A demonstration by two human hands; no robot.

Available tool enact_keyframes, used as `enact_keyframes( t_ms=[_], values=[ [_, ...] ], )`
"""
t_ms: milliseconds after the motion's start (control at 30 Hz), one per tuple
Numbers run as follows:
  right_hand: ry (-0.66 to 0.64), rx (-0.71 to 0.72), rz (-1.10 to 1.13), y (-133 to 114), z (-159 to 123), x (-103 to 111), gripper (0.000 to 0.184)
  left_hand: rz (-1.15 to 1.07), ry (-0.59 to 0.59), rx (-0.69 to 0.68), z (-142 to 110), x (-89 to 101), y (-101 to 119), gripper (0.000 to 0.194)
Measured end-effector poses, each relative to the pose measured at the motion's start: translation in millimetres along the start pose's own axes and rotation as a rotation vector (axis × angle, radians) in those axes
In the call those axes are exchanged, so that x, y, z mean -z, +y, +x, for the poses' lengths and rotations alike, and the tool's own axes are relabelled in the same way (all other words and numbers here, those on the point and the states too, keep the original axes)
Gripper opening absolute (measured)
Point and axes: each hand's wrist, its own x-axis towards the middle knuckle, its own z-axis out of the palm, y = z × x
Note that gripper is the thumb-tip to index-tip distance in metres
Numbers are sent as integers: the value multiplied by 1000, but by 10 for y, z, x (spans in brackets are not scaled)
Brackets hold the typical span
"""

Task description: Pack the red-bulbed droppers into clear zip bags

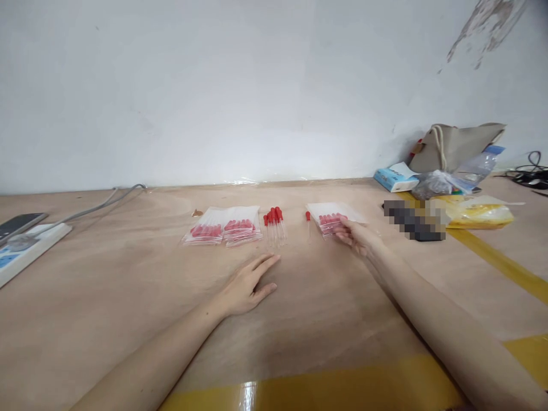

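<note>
My left hand rests on the tabletop with its fingers stretched out and apart, holding nothing. Just beyond its fingertips lies a bunch of slim droppers with red bulbs and clear stems. One more red-bulbed dropper lies apart to their right. My right hand pinches the lower right edge of a stack of small clear plastic bags with pink-red shapes on their lower part. Its fingertips are partly hidden. Two similar bag stacks, a left stack and a middle stack, lie left of the droppers.
At right are a dark, pixelated object, a yellow packet, a blue tissue pack and a beige bag. A power strip with a grey cable and a phone lie at left. A wall stands behind.
</note>
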Motion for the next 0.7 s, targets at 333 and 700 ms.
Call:
enact_keyframes(
  t_ms=[333, 700],
  values=[
    [383, 233, -1417, -224, 360, 704, 48, 6, -7, -3, 15, -4, -1, 47],
    [435, 192, -1236, -138, 365, 748, 26, 12, 8, -27, 13, -26, -15, 44]
  ],
)
